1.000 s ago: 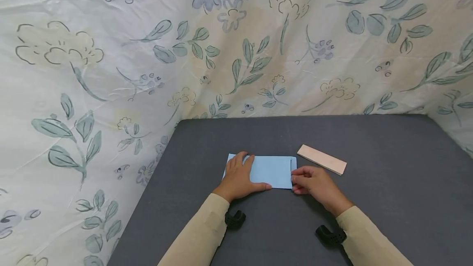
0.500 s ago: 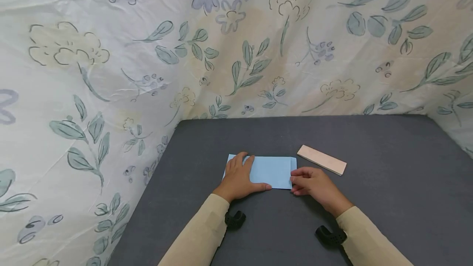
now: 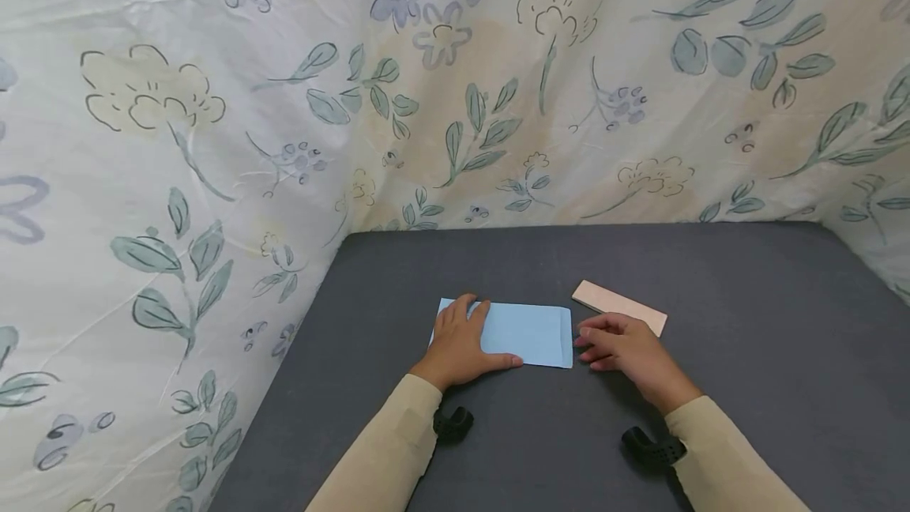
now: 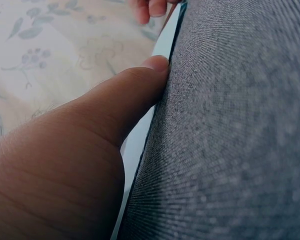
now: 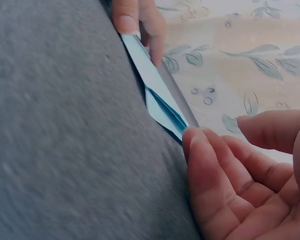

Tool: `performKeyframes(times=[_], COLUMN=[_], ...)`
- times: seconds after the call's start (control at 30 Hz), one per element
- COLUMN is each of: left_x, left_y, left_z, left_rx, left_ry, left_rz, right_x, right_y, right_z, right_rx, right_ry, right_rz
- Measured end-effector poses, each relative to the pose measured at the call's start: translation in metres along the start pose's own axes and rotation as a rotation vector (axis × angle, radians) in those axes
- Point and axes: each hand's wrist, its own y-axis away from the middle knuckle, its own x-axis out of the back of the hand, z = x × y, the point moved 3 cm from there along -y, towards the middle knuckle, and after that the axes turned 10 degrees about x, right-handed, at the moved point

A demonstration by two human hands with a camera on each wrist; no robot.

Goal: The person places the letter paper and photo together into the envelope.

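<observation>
A light blue envelope (image 3: pixel 529 333) lies flat on the dark grey table, its narrow flap (image 3: pixel 565 337) at the right end. My left hand (image 3: pixel 460 344) rests on its left part with fingers spread and the thumb along the near edge. Just off the flap end, my right hand (image 3: pixel 622 352) hovers with loosely bent fingers and nothing between them. The right wrist view shows the envelope (image 5: pixel 140 62) edge-on, with a gap at its flap end near my fingertips (image 5: pixel 197 137). In the left wrist view my left thumb (image 4: pixel 135 85) presses on the envelope's edge.
A peach-coloured flat strip (image 3: pixel 604 299) lies slantwise behind my right hand, which overlaps its near end. A black band (image 3: pixel 657 449) is worn on each wrist. Floral cloth (image 3: pixel 490 85) hangs along the table's back and left sides.
My right hand has let go of the envelope's right end and moved a little to the right. The flap end now shows whole. My left hand has stayed in place.
</observation>
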Motion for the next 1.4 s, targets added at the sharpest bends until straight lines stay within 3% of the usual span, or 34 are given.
performKeyframes(times=[0.57,0.83,1.0,1.17,1.4], left_x=[-0.006,-0.009,-0.006,-0.006,-0.007], left_y=[0.008,0.012,0.014,0.011,0.007], left_z=[-0.005,-0.012,-0.015,-0.017,-0.015], left_rx=[-0.016,-0.056,-0.041,-0.050,-0.054], left_ry=[0.007,0.015,0.010,0.017,0.020], left_rz=[0.016,0.041,0.027,0.023,0.035], right_x=[0.047,0.055,0.056,0.063,0.077], right_y=[0.011,0.019,0.021,0.021,0.021], right_z=[0.007,0.011,0.011,0.013,0.016], right_rx=[0.103,0.064,0.035,0.001,-0.042], right_ry=[0.074,0.074,0.034,0.113,0.138], right_rz=[0.282,0.376,0.426,0.480,0.539])
